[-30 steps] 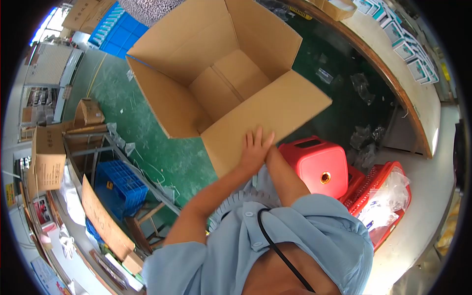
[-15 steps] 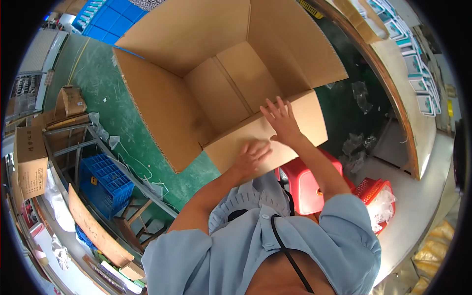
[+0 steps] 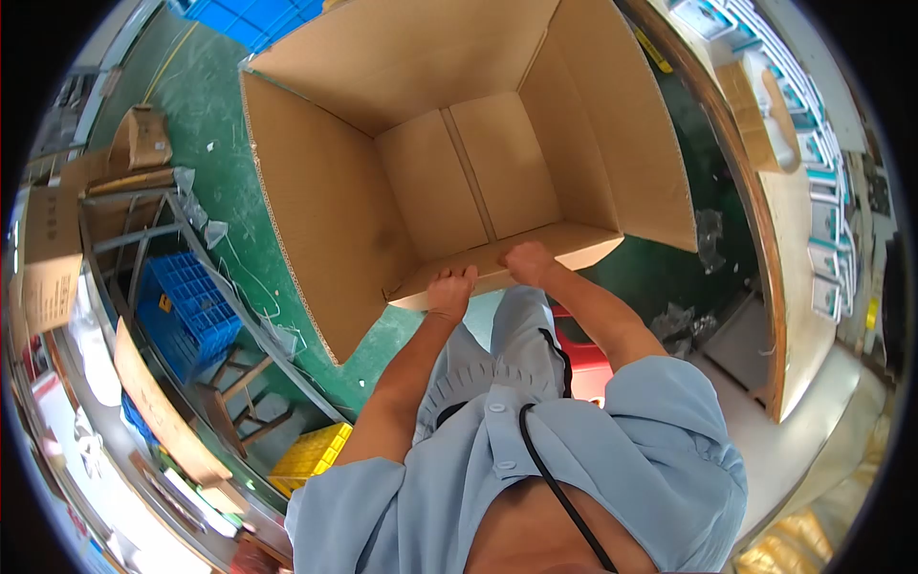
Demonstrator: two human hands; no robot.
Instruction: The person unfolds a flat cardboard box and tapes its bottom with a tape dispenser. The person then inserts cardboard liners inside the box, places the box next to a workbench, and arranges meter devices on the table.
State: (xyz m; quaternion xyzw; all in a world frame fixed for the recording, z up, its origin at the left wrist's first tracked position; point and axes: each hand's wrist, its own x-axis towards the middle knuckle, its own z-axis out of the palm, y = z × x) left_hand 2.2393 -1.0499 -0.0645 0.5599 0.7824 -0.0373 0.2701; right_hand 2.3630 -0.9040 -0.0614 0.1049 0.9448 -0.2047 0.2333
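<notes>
L hand (image 3: 452, 291), R hand (image 3: 528, 262) curled on near side — cardbd box (image 3: 320, 191) fwd

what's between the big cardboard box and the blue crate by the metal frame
Going from the blue crate to the cardboard box, the head view shows the metal frame, then green floor with loose string and clear plastic.

No legible text. Print on brown carton (image 3: 53, 287), left edge of frame, and white-and-teal boxes (image 3: 824, 222), right side: too small to read.
</notes>
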